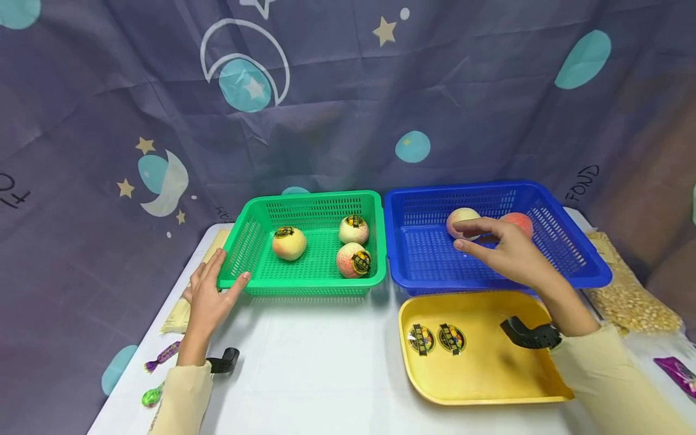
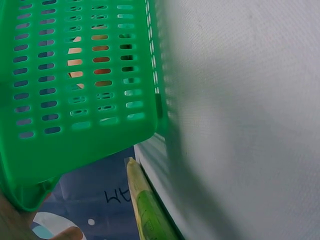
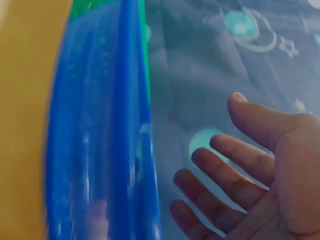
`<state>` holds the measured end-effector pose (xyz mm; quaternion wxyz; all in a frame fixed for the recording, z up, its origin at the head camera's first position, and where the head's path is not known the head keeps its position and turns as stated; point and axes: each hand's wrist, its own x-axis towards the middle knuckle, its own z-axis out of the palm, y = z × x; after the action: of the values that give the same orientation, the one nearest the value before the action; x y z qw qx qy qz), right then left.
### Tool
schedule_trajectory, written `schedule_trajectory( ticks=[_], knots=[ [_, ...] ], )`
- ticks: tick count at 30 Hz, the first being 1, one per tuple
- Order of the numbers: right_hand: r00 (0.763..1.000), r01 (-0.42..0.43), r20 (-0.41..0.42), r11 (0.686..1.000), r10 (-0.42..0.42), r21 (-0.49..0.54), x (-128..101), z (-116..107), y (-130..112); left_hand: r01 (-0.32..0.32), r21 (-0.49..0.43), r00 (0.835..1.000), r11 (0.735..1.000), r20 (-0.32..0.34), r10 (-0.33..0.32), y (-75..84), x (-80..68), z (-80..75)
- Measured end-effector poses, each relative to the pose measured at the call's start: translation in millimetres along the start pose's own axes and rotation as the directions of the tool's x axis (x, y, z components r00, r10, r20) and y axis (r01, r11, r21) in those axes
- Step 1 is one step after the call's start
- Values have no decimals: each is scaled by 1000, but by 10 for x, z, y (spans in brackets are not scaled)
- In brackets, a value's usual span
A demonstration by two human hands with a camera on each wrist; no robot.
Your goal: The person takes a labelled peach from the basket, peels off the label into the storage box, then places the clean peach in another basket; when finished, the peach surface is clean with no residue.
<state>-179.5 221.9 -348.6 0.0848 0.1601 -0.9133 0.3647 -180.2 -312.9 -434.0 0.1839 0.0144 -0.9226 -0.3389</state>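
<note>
My left hand (image 1: 209,299) rests at the near left corner of the green basket (image 1: 304,283), its fingers fairly straight along the outside and its thumb by the front rim. In the left wrist view, fingertips show beside the rim of this basket (image 2: 80,145). The basket holds a yellowish peach (image 1: 289,244), a pale peach (image 1: 353,229) and a pinkish peach (image 1: 352,261), each with a black label. Above the blue basket (image 1: 413,260), my right hand (image 1: 508,251) hovers with fingers spread and nothing held. Behind it lie a pale peach (image 1: 461,219) and a reddish peach (image 1: 519,223), both partly hidden.
A yellow tray (image 1: 478,374) with two round labels (image 1: 437,339) stands before the blue basket. A bag of yellow kernels (image 1: 631,302) and a purple packet (image 1: 676,373) lie right. Purple (image 1: 162,356) and green (image 1: 152,396) wrapped candies lie left. A patterned cloth (image 1: 337,121) hangs behind.
</note>
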Motion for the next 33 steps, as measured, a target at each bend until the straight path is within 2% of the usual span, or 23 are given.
schedule_trajectory(
  ticks=[9, 14, 20, 33],
  knots=[
    [989, 68, 122, 986, -87, 151, 504, 458, -317, 4, 0, 1000, 1000, -6, -4, 4, 34, 34],
    [980, 61, 173, 976, -98, 209, 696, 605, -435, -5, -6, 1000, 1000, 8, 5, 32, 76, 77],
    [968, 96, 204, 968, -145, 234, 921, 764, -599, -15, -13, 1000, 1000, 0, 15, 40, 97, 100],
    [938, 101, 280, 933, -205, 345, 1342, 1413, -988, 26, -28, 1000, 999, -5, -27, -63, -34, 19]
  ],
)
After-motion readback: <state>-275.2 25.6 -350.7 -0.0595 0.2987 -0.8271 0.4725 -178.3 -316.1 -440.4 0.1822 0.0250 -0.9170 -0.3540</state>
